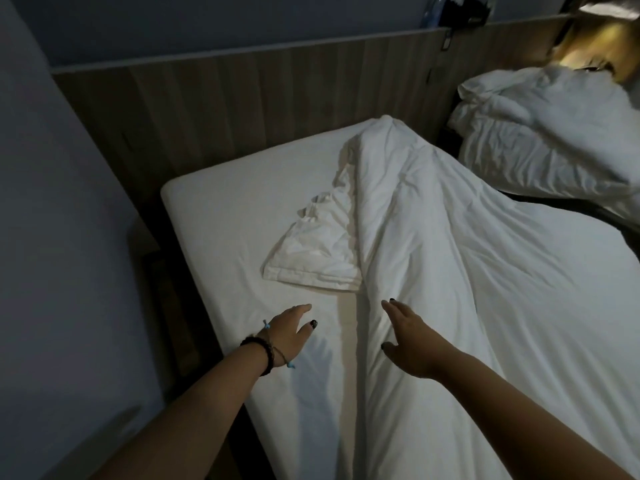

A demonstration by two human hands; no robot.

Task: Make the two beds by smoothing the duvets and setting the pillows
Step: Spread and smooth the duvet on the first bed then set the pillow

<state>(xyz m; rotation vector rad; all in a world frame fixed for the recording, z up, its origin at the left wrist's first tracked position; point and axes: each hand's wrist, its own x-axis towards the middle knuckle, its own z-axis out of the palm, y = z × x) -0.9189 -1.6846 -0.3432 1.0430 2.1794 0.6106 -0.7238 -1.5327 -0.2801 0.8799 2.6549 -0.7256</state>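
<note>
The near bed [221,216] lay with its mattress sheet bare along the left edge and up to the far left corner by the wooden headboard panel [242,98]. Its white duvet [467,271] was bunched toward the right side, running from the head end down past the near edge, with one corner [311,258] folded back onto the bare sheet near the middle of the bed.

The left hand [289,336] (a dark bracelet and a blue-tipped cord at the wrist) reached out over the bare sheet just short of that folded corner, fingers straight and holding nothing. In the dim light I could not tell whether it touched the sheet or hung just above it, though a shadow fell on the sheet beneath it. The right hand [412,341] was spread wide, fingers extended, over the duvet's left fold, gripping nothing.

Across a dark gap at the right edge stood the second bed, with a rumpled white heap of bedding [547,133] piled at its head end. A warm light [588,46] glowed past it in the far right corner.
</note>
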